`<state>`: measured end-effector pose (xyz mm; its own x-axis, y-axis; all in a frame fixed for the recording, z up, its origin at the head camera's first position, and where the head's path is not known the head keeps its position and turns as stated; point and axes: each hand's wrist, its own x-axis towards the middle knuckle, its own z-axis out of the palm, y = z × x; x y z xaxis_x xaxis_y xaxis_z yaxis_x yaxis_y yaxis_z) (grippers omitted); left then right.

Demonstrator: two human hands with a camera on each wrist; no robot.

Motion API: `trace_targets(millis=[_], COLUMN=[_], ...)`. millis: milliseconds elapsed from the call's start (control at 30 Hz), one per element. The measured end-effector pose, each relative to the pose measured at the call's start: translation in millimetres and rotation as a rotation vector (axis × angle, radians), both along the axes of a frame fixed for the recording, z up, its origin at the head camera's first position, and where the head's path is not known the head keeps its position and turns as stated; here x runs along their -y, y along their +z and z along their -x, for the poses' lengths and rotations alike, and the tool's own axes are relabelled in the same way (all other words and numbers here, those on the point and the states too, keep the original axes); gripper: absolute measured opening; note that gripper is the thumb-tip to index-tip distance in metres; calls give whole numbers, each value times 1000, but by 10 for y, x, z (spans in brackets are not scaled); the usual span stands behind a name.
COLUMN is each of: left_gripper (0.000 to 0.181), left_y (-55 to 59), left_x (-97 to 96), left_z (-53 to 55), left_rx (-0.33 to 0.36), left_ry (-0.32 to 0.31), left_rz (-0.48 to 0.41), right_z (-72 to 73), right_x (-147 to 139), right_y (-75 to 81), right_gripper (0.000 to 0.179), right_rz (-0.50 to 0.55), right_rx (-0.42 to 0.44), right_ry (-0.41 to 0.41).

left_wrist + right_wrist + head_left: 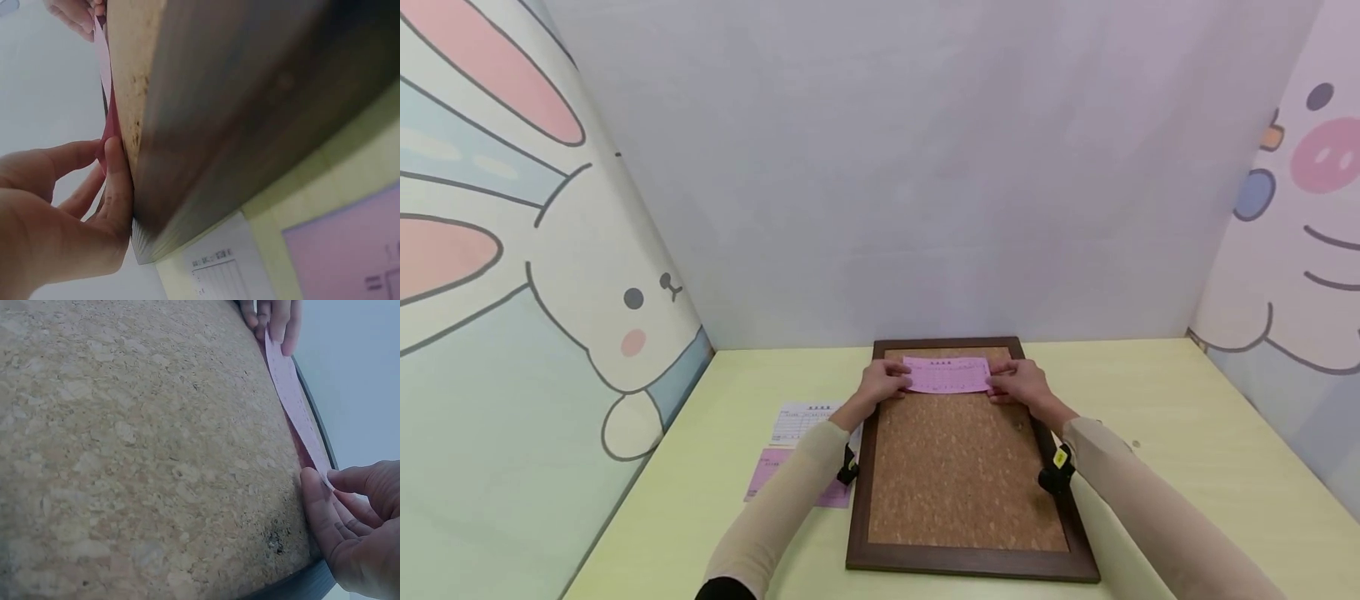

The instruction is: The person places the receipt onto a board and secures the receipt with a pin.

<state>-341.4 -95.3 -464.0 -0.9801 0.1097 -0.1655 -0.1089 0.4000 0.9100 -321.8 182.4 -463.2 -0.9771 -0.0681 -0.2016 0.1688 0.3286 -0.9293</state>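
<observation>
Both hands hold a pink printed paper slip (947, 376) near the top of a cork board (962, 467) with a dark brown frame. At the slip's left end, my left hand (883, 381) pinches the paper between thumb and fingers. The right hand (1021, 383) pinches the opposite end the same way. In the right wrist view the slip (289, 390) bows slightly and stands a little off the cork between the hands. The left wrist view shows the left hand (69, 212) beside the frame's edge, its fingertips on the slip's end.
Left of the board, a white printed form (797, 421) and another pink sheet (767, 471) lie on the pale yellow table (662, 525), partly hidden by the left forearm. A small round object (1136, 444) lies right of the board. A grey-white wall (880, 208) stands behind.
</observation>
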Motion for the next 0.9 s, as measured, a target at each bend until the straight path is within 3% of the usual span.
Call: trace_targets(millis=[200, 567, 900], left_gripper=[27, 29, 28], left_y=[-14, -17, 3], left_x=[-12, -26, 3], left_z=[32, 5, 34], left_rx=[-16, -37, -18], left_ry=[-7, -45, -89], left_rz=[31, 98, 172], right_z=[-41, -279, -405], right_x=[-96, -420, -837], right_y=[55, 214, 206], right_gripper=[38, 41, 41], right_rz=[-13, -96, -127], right_rx=[-14, -57, -74], right_ry=[31, 133, 179])
